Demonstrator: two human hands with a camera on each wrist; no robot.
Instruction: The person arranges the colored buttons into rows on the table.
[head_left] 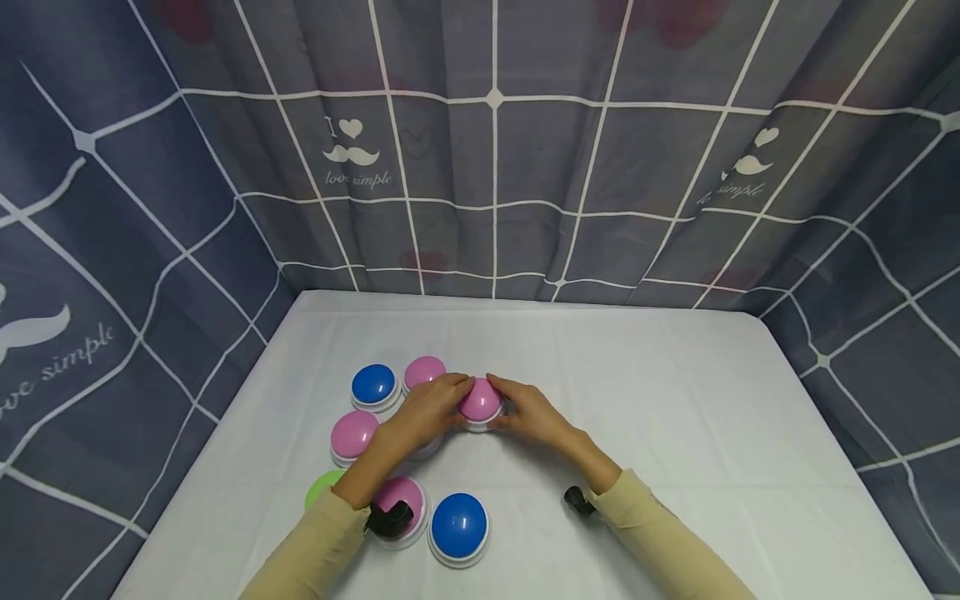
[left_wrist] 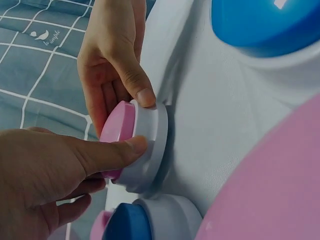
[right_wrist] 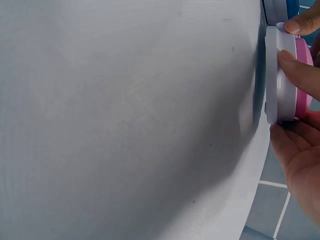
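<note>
Both hands grip one pink push button (head_left: 480,400), which has a domed top and a white round base. My left hand (head_left: 429,410) holds its left side, with the thumb low on the base in the left wrist view. From the right, my right hand (head_left: 534,412) pinches the opposite side, fingers at the far edge. In the left wrist view the button's base (left_wrist: 150,125) stands at or just over the white cloth; whether it touches cannot be told. Beneath the left hand another button is mostly hidden; its blue top (left_wrist: 129,222) shows in the left wrist view.
More buttons lie left: blue (head_left: 373,383), pink (head_left: 425,370), pink (head_left: 354,434), and green (head_left: 324,486), partly under the left sleeve. Nearer are another pink one (head_left: 401,500), behind the black wrist strap (head_left: 390,520), and a blue one (head_left: 459,525). Grey checked curtains (head_left: 442,150) surround the white table (head_left: 675,400).
</note>
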